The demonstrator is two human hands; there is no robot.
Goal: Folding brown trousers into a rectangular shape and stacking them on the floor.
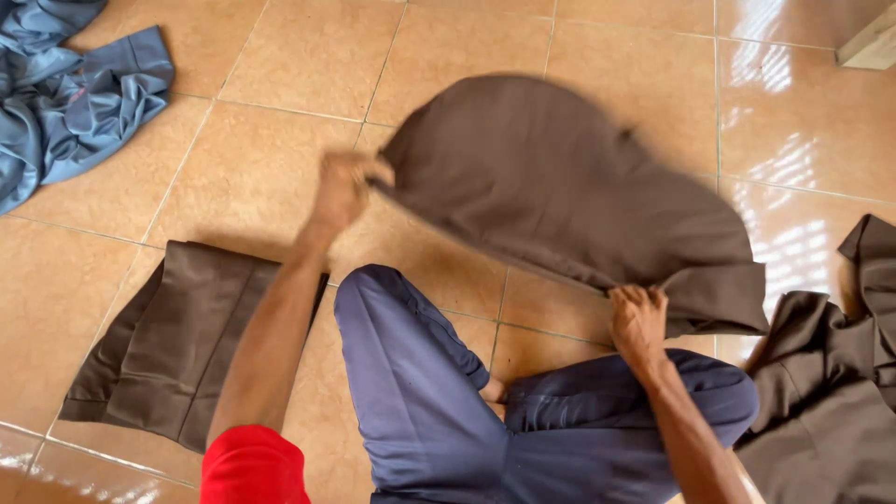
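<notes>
I sit cross-legged on a tiled floor in blue trousers [420, 392]. Both hands hold up a brown garment [560, 177] that billows out over the floor in front of me, blurred by motion. My left hand [342, 187] grips its left edge. My right hand [638, 319] pinches its lower right edge, just above my right knee.
A folded brown garment [168, 345] lies flat on the floor to my left. A crumpled brown heap [831, 373] lies at the right. A rumpled blue-grey garment [65, 93] sits at the top left. A pale wooden piece [873, 45] shows at the top right corner.
</notes>
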